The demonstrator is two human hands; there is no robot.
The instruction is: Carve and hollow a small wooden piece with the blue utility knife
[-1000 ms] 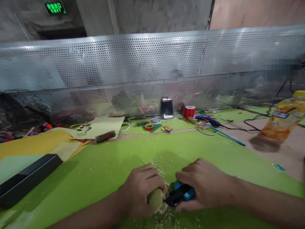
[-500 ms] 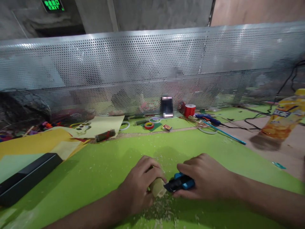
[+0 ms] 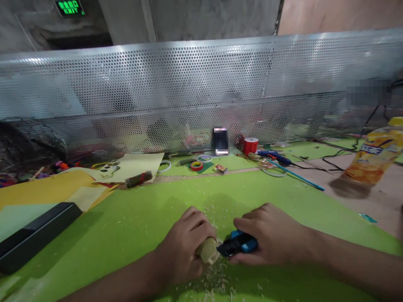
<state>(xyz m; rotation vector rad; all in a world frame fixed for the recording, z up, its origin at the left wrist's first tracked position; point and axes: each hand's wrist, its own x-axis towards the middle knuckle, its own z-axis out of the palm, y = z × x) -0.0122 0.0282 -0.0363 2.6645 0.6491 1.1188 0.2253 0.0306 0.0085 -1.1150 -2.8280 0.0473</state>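
My left hand point(image 3: 189, 243) is wrapped round a short, pale piece of bamboo point(image 3: 208, 251), whose cut end faces right. In my right hand point(image 3: 267, 235) is a blue and black utility knife point(image 3: 237, 243), its dark tip close beside the end of the bamboo. I cannot tell whether the tip touches it. Below the bamboo, small pale shavings point(image 3: 220, 281) lie heaped on the green sheet point(image 3: 138, 226). The far part of the bamboo is hidden by my left fingers.
A black box point(image 3: 40, 230) and yellow paper point(image 3: 47, 184) lie left. Further back are a bamboo piece with red thread point(image 3: 138, 179), red tape point(image 3: 197, 166), a red spool point(image 3: 251, 147) and a glue gun point(image 3: 273, 157). A drink bottle point(image 3: 374, 155) stands right, before a perforated metal screen point(image 3: 189, 84).
The bamboo in my left hand has turned slightly and dropped a little. My right hand with the knife has hardly moved.
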